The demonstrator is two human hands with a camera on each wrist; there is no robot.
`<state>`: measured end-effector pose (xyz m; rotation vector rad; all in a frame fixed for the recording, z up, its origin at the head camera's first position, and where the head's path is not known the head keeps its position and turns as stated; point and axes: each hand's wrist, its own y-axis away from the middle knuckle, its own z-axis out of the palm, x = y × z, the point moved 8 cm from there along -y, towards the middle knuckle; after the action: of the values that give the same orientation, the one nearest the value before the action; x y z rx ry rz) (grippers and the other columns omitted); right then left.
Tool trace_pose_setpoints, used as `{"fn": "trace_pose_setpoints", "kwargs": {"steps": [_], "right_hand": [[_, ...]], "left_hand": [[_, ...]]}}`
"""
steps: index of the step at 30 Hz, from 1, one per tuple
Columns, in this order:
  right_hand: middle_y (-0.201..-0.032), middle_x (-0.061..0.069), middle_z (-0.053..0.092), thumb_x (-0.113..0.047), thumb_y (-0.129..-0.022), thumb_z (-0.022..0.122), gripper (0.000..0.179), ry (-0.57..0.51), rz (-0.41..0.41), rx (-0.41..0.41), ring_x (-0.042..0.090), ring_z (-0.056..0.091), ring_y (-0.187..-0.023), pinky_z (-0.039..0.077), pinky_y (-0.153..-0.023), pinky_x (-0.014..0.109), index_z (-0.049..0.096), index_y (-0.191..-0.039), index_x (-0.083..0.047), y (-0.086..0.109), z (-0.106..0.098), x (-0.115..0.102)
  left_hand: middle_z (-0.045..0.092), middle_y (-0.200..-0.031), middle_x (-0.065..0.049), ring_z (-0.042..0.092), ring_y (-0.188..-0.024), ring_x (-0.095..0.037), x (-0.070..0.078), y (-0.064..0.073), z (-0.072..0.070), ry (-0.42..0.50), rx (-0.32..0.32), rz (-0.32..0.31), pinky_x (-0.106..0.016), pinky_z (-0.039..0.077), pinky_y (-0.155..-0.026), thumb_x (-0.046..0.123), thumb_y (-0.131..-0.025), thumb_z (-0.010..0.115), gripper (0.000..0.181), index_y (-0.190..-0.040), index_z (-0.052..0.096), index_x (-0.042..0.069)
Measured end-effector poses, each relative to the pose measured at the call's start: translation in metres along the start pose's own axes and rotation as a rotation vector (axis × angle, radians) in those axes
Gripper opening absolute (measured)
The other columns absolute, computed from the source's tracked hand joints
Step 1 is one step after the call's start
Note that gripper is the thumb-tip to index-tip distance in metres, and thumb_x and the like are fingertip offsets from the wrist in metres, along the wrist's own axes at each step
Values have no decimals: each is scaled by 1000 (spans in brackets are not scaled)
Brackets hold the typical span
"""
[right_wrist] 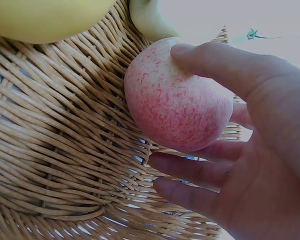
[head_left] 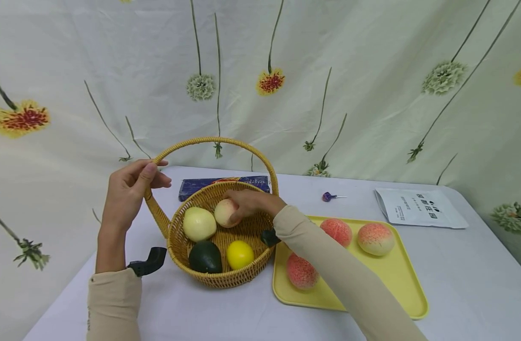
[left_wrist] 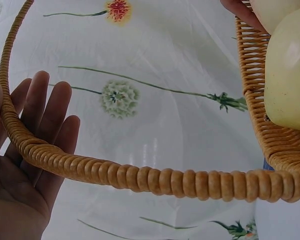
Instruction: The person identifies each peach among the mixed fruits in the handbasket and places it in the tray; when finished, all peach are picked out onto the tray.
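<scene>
A wicker basket with a tall arched handle stands on the table. My left hand pinches the left side of this handle between thumb and fingers, the other fingers loosely extended behind it. Inside the basket, my right hand grips a pink-speckled peach, thumb on top and fingers around its far side. The peach sits low against the basket's back wall. Beside it lies a pale yellow-green fruit; in front are a dark green avocado and a yellow lemon.
Right of the basket, a yellow tray carries three peaches, one being the rightmost peach; my right forearm crosses above it. A blue spaghetti box lies behind the basket. Farther right are a lollipop and a white pouch.
</scene>
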<state>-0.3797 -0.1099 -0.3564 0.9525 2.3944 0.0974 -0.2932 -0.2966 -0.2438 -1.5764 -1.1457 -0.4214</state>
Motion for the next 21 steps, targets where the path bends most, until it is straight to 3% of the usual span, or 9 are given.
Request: {"fn": "trace_pose_setpoints", "kwargs": {"steps": [11,21], "right_hand": [[-129,12,52,-23,-87,71,72,-7,-18,0,21,54,-110,46,-91,31,30,-145,-11,1,1,1],[-124,12,54,-17,-86,72,65,-8,-85,10,19,54,-105,45,-89,28,35,-139,-8,0,4,-7]], "left_hand": [[71,-80,5,70,-78,-8,1,-1,1,-1,-1,5,-16,53,-76,23,-100,51,28,-114,66,5],[71,-80,6,70,-78,-7,-1,0,0,-15,4,1,-15,52,-76,24,-100,50,29,-115,66,5]]}}
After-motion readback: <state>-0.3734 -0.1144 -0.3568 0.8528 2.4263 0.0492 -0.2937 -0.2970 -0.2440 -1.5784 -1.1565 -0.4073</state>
